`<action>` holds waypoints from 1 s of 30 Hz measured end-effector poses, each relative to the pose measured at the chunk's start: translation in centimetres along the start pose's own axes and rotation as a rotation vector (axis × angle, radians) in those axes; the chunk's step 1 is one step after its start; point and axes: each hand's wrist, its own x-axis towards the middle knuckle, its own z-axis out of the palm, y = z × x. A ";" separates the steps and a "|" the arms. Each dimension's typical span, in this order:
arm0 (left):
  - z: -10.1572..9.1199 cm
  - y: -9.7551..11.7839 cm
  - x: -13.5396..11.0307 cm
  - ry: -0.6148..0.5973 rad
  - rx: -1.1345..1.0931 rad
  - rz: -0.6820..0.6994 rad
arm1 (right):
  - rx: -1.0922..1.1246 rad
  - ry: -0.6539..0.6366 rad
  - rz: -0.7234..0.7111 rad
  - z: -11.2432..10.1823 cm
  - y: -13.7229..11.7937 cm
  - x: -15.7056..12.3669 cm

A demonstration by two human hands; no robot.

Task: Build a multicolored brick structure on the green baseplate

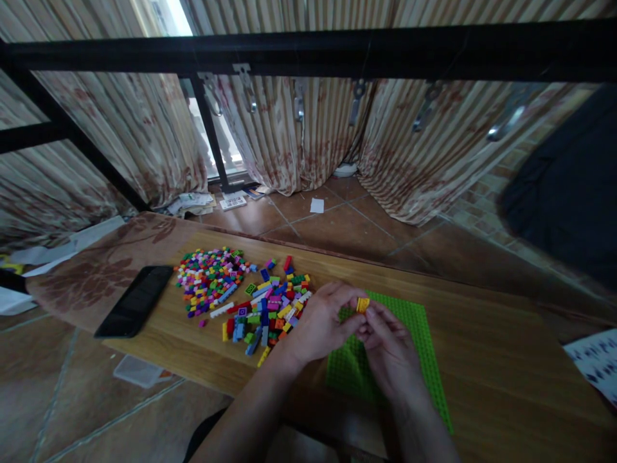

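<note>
A small yellow toy brick [363, 305] is pinched at the fingertips of both hands, held above a green studded baseplate [418, 325]. My left hand [324, 323] comes in from the left, its fingers curled closed and its index fingertip at the brick. On the other side, the thumb and fingers of my right hand [391, 344] close on the brick's lower right edge. The hands and forearms hide part of the baseplate. Just left of my left hand spreads a pile of larger mixed bricks [272, 305], partly covered by that hand.
Beyond the larger bricks lies a heap of tiny coloured bricks [207, 273]. A black phone [137, 302] rests at the left of the wooden tabletop [501, 360]. Behind the table are a tiled floor, long curtains [299, 141] and a black metal bar [308, 54] with hanging clips.
</note>
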 end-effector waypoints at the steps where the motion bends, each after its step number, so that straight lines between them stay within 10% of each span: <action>1: 0.0 0.1 0.1 -0.006 -0.011 0.005 | 0.016 -0.002 0.014 -0.1 -0.2 0.1; 5: -2.2 -1.6 1.0 0.139 0.034 -0.043 | 0.045 0.066 -0.007 -0.9 -0.8 0.5; 9: -5.8 -5.8 2.2 0.420 0.484 -0.372 | 0.019 0.128 -0.084 -1.7 -1.2 0.6; 22: -5.7 -7.5 2.4 0.252 0.937 -0.672 | 0.003 0.206 -0.116 -3.0 -1.9 0.7; 30: -8.1 -4.9 1.6 0.131 0.902 -0.748 | -0.529 0.326 -0.239 -7.7 -3.1 1.8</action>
